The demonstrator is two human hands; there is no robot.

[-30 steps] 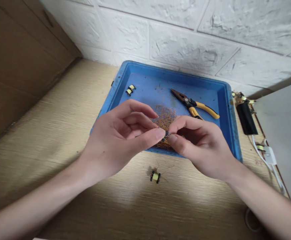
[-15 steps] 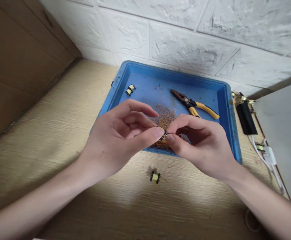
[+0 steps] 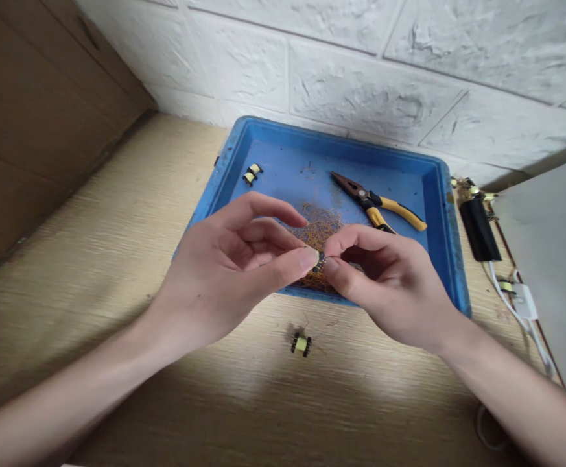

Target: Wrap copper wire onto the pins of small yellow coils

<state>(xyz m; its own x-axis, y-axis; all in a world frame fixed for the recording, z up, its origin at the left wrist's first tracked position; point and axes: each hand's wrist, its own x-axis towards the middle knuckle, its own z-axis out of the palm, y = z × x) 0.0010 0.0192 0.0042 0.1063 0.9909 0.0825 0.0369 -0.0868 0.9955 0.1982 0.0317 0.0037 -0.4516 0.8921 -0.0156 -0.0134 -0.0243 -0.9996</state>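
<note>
My left hand (image 3: pixel 236 269) pinches a small transformer coil (image 3: pixel 319 261), black with metal pins and a bit of yellow, between thumb and fingers. Most of the coil is covered by fingertips. From the other side, the thumb and forefinger of my right hand (image 3: pixel 384 279) close on its pin edge; any fine wire between them is too small to make out. Both hands are above the near side of a blue tray (image 3: pixel 450 259), over a heap of copper-coloured wire scraps (image 3: pixel 318 224). Below them on the table lies another transformer coil (image 3: pixel 302 344) with yellow tape and loose wire ends.
Long-nose pliers (image 3: pixel 360 193) with yellow-black handles lie in the tray, right of two yellow-taped coils (image 3: pixel 252 174). Right of the tray are a black cylinder (image 3: pixel 480 228), a white cable (image 3: pixel 511 305) and more coils. A white brick wall (image 3: pixel 341 84) stands behind.
The coil has turned slightly between my fingertips, showing more of its pins. My right fingertips have shifted a little; the left hand stays almost still.
</note>
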